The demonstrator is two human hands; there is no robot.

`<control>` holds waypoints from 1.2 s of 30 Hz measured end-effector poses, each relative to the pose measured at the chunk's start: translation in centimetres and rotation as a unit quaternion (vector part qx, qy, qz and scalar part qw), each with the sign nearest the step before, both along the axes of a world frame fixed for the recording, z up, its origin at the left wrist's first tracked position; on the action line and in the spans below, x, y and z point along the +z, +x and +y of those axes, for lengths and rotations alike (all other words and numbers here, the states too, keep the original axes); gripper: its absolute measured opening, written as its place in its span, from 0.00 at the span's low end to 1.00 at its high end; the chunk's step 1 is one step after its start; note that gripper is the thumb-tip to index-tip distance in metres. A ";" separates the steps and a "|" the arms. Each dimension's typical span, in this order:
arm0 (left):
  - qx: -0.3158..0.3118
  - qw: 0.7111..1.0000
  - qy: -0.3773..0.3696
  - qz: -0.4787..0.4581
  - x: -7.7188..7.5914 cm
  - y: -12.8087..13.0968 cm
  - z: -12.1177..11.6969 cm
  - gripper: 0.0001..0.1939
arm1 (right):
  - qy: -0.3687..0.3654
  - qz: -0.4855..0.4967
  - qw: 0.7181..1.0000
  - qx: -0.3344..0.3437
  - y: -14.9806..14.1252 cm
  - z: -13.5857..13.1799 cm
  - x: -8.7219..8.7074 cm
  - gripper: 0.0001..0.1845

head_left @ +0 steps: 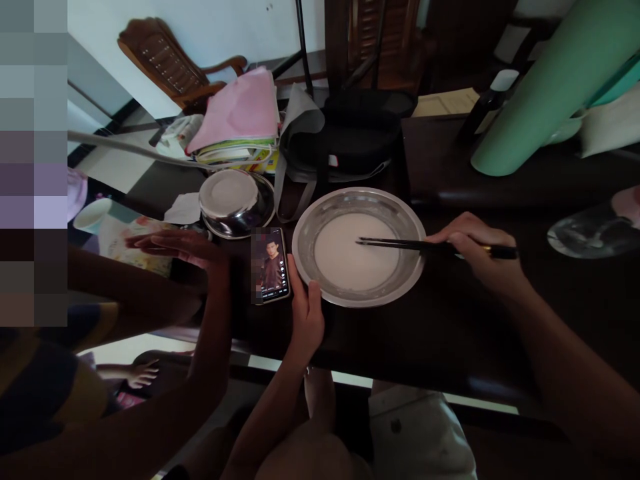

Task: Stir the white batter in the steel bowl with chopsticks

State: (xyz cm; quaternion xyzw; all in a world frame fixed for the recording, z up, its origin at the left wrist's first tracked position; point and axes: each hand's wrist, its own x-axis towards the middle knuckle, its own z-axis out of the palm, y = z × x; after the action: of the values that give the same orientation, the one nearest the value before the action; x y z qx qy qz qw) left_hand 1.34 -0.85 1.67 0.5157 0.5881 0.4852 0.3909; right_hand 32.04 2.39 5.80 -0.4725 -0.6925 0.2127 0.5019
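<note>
Bowl (399, 217) on worktop (390, 347), white liquid (350, 267) inside; left hand (307, 320), grip loosely cupped at bowl's eight o'clock edge, presumably steadying; right hand (483, 245), grip closed on chopsticks (407, 245), reaches over from three; phone (274, 267) face-up at nine, readily viewable.

The left hand (307, 313) held the bowl (360, 302) at its near left rim; the right hand (483, 248), curled closed, was just to its right.
</note>
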 end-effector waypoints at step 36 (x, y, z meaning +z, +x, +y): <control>-0.003 1.000 0.002 0.013 0.1 0.0 0.0 0.48 | -0.010 -0.002 0.998 0.068 -0.1 0.0 -0.1 0.12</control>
State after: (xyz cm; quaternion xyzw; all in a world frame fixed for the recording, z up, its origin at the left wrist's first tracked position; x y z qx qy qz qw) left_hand 1.32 -0.84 1.76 0.5245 0.5903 0.4784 0.3842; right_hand 31.93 2.41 5.69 -0.4294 -0.7220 0.2522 0.4803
